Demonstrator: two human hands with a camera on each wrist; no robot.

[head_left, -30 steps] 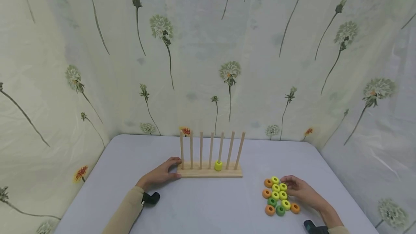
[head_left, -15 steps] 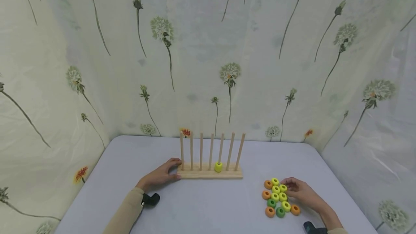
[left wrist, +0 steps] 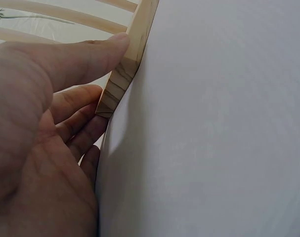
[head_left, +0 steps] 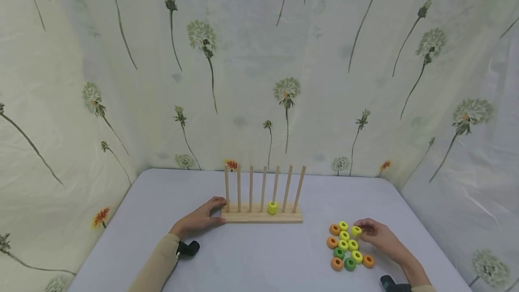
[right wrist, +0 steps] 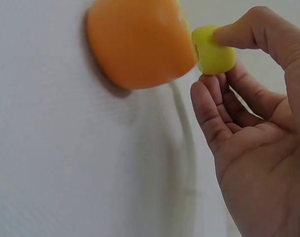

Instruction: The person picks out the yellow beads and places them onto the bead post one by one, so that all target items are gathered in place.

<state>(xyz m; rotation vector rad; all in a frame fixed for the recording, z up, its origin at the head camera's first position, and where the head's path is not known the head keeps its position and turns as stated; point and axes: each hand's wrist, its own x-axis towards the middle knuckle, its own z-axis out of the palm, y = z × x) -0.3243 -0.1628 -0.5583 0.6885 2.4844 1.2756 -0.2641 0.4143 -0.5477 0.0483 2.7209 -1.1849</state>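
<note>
A wooden peg rack [head_left: 259, 219] with several upright pegs stands on the table, and one yellow bead [head_left: 272, 208] sits low on a peg right of its middle. My left hand [head_left: 200, 217] holds the rack's left end; in the left wrist view the thumb [left wrist: 90, 59] lies on the base's edge and the fingers touch its end. At the right, my right hand [head_left: 382, 237] pinches another yellow bead [right wrist: 216, 57] between thumb and fingers, just above the loose beads. In the right wrist view a large orange bead [right wrist: 142, 44] partly fills the foreground.
Loose yellow beads [head_left: 344, 236], orange beads [head_left: 337, 263] and green beads [head_left: 350, 263] lie in a cluster left of my right hand. The white table [head_left: 259, 256] reaches back to a flower-printed curtain [head_left: 243, 57].
My right hand has lifted a yellow bead slightly off the cluster and shifted it a little right and back. The left hand and the rack stay put.
</note>
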